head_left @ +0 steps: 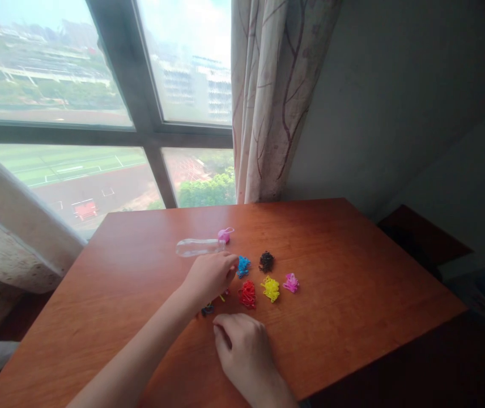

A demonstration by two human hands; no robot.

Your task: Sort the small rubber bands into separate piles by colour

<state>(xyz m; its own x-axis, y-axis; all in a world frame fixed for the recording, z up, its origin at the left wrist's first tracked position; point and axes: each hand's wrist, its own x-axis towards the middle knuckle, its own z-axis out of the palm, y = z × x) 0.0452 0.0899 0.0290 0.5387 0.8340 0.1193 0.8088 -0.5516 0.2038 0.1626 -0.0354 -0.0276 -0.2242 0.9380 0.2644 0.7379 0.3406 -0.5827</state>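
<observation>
Curling the right hand (246,348) at the near side of the brown table (331,334), bending its fingers inward and bringing thumb and forefinger close at the tips; being unable to tell of anything pinched there. Seeing some dark small pieces (207,310) lying just beyond those tips, partly hidden by the left wrist, and a yellow bit (222,297) peeping out below the left hand (215,275). Stretching the left arm in from the lower left, drawing the left fingers together in a bent bunch, with their tips just beside the blue pile (244,266); again being unable to tell of any piece between them.

Looking across the sorted heaps of looped pieces: meeting the red pile (247,294) first, then, going rightward, the yellow pile (271,289) and the pink pile (291,283), and finding the black pile (267,260) farther back, right of the blue. Reaching the clear container (198,247) next, lying on its side beyond the left hand, with a looped pink cap (224,235) by its right end. Facing, farthest off, a patterned curtain (259,102) and a window overlooking a green field (76,164).
</observation>
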